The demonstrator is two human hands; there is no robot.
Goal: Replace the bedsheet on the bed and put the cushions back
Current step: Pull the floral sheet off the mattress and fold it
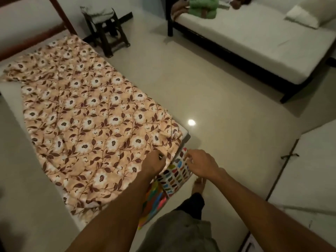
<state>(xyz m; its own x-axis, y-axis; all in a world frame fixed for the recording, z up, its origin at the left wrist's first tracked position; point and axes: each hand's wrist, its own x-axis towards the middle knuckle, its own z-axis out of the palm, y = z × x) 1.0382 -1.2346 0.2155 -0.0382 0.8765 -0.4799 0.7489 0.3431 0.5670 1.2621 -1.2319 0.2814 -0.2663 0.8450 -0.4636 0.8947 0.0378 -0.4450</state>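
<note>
Left hand [156, 160] pinches the near corner of the floral bedsheet [87, 113], lying rumpled and skewed on the bed [27, 170], while my right hand [201, 165] seems to pinch a colour-dabbed cloth [175, 176] beside it; sheet looks light and limp, so I'd hold corners.

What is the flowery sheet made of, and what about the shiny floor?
The flowery sheet looks like thin woven cloth, maybe cotton: it wrinkles and folds softly, and its printed pattern looks matte. The floor looks like hard polished tile or stone: it is smooth and glossy, with a bright light spot mirrored on it.
</note>
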